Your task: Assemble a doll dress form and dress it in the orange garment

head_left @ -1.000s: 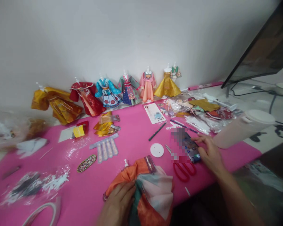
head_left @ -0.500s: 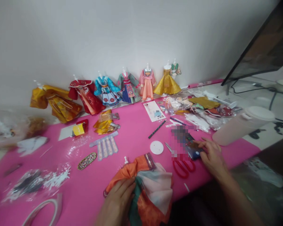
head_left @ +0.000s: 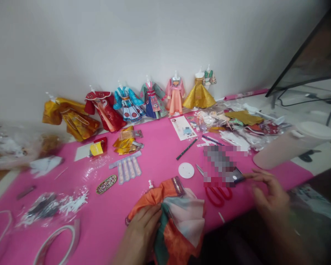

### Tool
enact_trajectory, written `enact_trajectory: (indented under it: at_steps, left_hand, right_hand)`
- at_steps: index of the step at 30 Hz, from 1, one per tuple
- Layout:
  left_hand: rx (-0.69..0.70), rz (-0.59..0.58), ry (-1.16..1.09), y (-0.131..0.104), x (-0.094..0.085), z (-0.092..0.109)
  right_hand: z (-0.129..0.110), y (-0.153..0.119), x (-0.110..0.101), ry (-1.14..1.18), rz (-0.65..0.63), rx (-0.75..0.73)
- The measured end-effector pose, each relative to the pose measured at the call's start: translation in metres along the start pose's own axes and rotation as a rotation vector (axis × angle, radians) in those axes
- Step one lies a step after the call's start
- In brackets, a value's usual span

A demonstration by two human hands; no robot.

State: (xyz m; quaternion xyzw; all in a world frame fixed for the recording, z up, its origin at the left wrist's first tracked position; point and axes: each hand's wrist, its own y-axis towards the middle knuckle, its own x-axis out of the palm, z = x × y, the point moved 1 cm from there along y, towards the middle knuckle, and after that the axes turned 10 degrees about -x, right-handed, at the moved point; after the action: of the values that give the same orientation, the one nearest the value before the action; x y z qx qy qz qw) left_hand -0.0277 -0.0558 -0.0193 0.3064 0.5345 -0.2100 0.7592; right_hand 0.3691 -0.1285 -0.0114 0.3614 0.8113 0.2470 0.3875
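My left hand (head_left: 143, 228) is closed on an orange, green and pale pink doll dress (head_left: 182, 217) lying on a small white-necked form at the table's front edge. To the right, my right hand (head_left: 270, 193) is held with its fingers apart beside a dark phone (head_left: 237, 175), a fingertip near the phone's right edge. Much of the phone is blurred out. Red-handled scissors (head_left: 217, 193) lie just below the phone. A white round disc (head_left: 186, 170) sits between the dress and the scissors.
Several dressed doll forms, one in a red gown (head_left: 106, 110), lean along the wall. A pale bottle (head_left: 289, 145) stands right, beside bagged fabric pieces (head_left: 245, 119). A tape roll (head_left: 57, 243) and a bag of white parts (head_left: 55, 208) lie left on the pink table (head_left: 99, 221).
My right hand has drawn back to the right from the phone, its fingers more spread. My left hand stays on the dress. The view has shifted slightly.
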Motion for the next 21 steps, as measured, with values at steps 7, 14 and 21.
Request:
enact_trajectory:
  at_steps: [7, 14, 21]
  left_hand:
    - [-0.032, -0.032, -0.047, -0.003, 0.0, 0.001]
    - [-0.147, -0.009, -0.103, -0.003, 0.003, 0.005]
    - [-0.31, -0.08, -0.249, 0.014, -0.023, 0.03]
  right_hand:
    - [-0.033, -0.026, 0.017, 0.125, -0.114, -0.137]
    - [-0.092, -0.038, 0.043, 0.371, -0.343, -0.208]
    - [-0.122, -0.038, 0.057, 0.42, -0.642, -0.069]
